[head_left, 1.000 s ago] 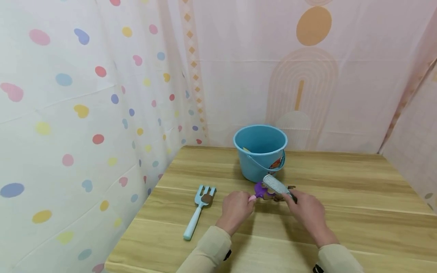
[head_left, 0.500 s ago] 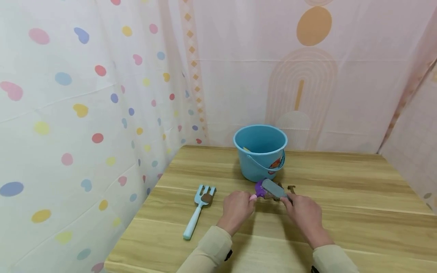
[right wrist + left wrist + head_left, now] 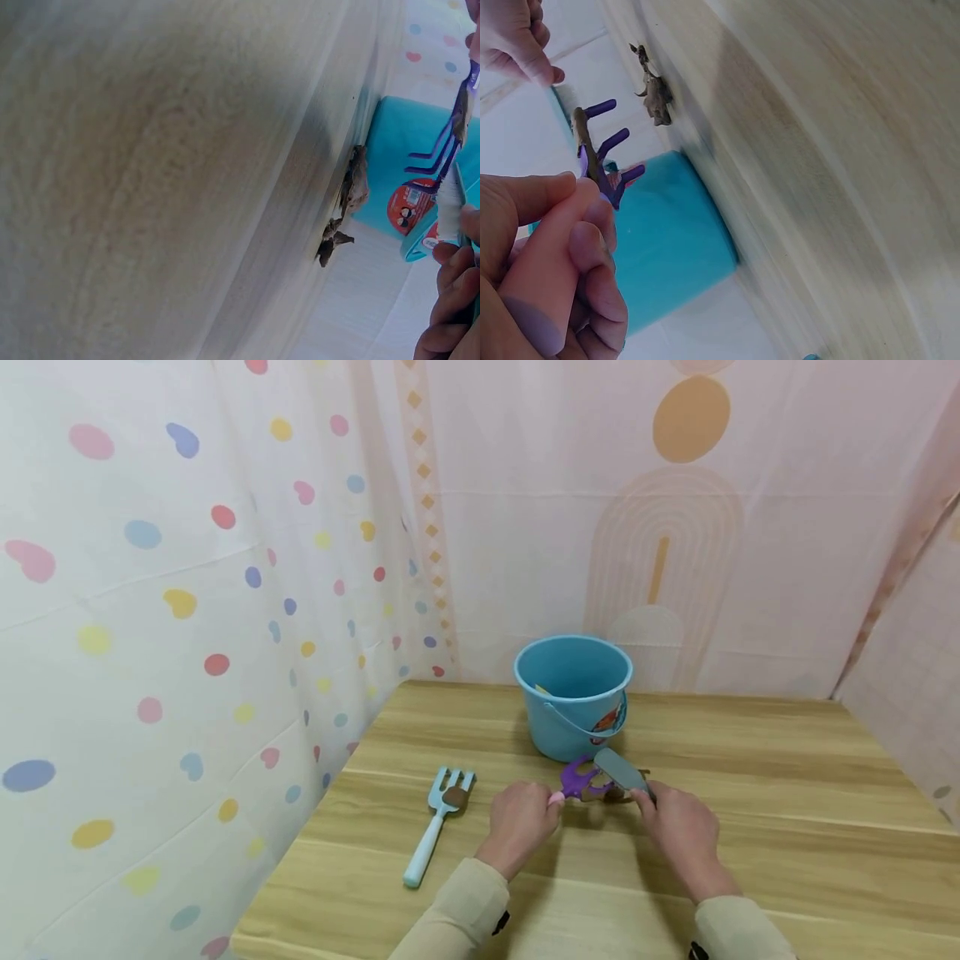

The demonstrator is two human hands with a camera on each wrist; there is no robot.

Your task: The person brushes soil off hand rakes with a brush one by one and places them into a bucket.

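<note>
My left hand (image 3: 522,822) grips the pink handle (image 3: 551,262) of a small purple toy rake (image 3: 576,779), which it holds above the table. Brown, dirt-like matter clings to the rake's head in both wrist views. In my right hand (image 3: 681,831) is a brush (image 3: 621,772) with a flat grey back, gripped by its handle. Its white bristles (image 3: 450,206) face down beside the rake's tines, and the brush head overlaps the tine ends in the head view. Brown crumpled clumps (image 3: 356,180) lie on the table below the two tools.
A blue bucket (image 3: 558,727) stands just behind the hands, its handle hanging down in front and something yellow inside. To the left lies a light-blue toy fork (image 3: 426,852) with a round brown lump (image 3: 453,797) on its head. Patterned curtains (image 3: 517,527) border the wooden table (image 3: 787,793).
The brush's bristles showed a second ago; it then turned back-side up over the rake's head and has since shifted right toward the tine ends. My left hand and the rake stay nearly in place.
</note>
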